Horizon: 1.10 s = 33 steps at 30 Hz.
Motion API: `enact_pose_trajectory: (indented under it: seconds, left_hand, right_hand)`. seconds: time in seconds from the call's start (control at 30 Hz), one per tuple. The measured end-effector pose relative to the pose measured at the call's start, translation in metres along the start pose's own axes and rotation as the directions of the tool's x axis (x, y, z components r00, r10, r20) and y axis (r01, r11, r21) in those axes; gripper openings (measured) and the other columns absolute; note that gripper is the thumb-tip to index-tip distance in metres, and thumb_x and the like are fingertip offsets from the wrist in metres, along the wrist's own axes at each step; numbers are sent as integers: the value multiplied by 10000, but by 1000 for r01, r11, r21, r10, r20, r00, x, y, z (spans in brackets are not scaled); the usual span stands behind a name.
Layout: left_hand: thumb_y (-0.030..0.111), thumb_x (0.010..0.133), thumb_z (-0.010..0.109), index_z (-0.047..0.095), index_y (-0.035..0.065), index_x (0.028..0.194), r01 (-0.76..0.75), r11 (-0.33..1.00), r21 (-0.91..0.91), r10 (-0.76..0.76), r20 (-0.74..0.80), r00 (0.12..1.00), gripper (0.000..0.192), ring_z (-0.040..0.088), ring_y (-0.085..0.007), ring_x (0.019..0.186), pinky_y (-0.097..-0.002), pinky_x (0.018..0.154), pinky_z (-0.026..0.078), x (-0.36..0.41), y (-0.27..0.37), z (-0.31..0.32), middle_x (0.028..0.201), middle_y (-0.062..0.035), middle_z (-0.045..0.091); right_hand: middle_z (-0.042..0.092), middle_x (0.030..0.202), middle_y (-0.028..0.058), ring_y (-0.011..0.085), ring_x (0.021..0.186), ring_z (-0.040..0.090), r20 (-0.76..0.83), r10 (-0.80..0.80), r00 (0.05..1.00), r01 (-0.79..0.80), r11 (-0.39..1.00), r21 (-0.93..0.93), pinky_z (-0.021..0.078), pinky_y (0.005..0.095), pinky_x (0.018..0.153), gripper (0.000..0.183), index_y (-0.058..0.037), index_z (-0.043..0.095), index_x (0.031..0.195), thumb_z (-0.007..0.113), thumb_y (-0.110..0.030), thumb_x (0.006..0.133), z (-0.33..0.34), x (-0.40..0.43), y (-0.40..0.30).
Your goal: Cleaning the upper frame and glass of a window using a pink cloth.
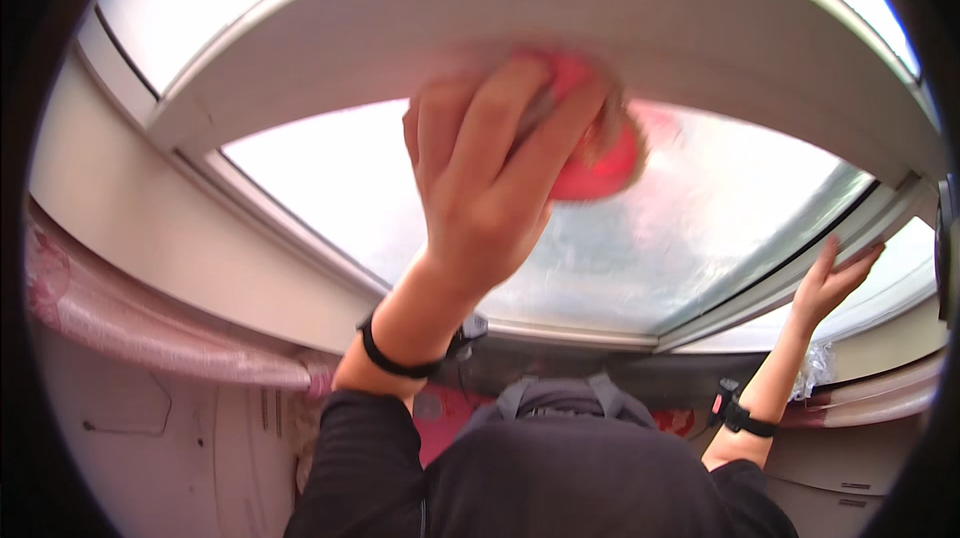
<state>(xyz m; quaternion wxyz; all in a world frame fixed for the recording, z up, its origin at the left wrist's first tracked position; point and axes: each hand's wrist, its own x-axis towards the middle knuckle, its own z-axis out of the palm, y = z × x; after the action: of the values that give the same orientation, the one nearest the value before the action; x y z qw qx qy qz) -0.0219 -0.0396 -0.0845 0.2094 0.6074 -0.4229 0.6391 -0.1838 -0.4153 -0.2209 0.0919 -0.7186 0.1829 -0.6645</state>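
Note:
My left hand (484,170) grips a rounded red pad (611,174) with a fuzzy, yellowish edge. The fingers curl over the pad, and both are slightly blurred. The pad is at the lower border of a wide white window-frame bar (322,42), partly overlapping the glass pane (592,253). Streaks and a reddish reflection show on the glass. Farther right, my right hand (825,286) has its fingers spread at the side member of the window frame (795,275) and holds nothing. Whether its palm presses on the frame cannot be told.
Pinkish curtain fabric (172,343) runs along the left, with another stretch (877,399) at right. Crumpled clear plastic (817,369) lies beside my right forearm. A dark ledge (555,365) is below the pane. A pale panel with a thin wire (150,433) is at lower left.

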Motion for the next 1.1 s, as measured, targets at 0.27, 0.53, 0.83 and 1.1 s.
enact_pose_trajectory:
  seconds: [0.27,0.53,0.83,1.1]
  left_hand:
    - [43,642,723,633,19,1020,32,905,-424,45,170,984,389,603,-316,845,-404,772,485,7,60,41,1098,-176,681]
    - [108,726,683,565,29,930,-98,738,-667,360,267,894,249,629,-324,943,-433,842,520,40,84,36,1101,-173,640]
    - [367,901,681,660,24,1202,-162,934,-319,273,343,899,456,558,-357,1225,-552,1138,287,108,36,-7,1269,-181,635]
    - [262,1007,531,657,21,1159,-36,999,40,32,107,994,311,619,-316,1071,-431,982,427,85,5,44,1097,-140,681]
  right_hand:
    - [386,1503,241,367,1298,483,157,-263,952,179,893,413,432,459,1051,753,-59,354,1490,742,-300,892,-16,-21,-31]
    - [347,1540,173,249,1338,475,691,-223,688,-724,-275,632,388,422,1101,1136,-15,62,1575,833,-344,808,-12,-8,-154]
    - [605,1235,81,163,1155,586,774,-53,631,-774,-103,624,487,331,980,580,-21,494,1331,741,41,810,-13,14,-122]
    - [525,1237,177,263,1086,568,-33,-27,999,41,826,563,476,360,933,543,-61,484,1156,828,-39,737,-28,34,-90]
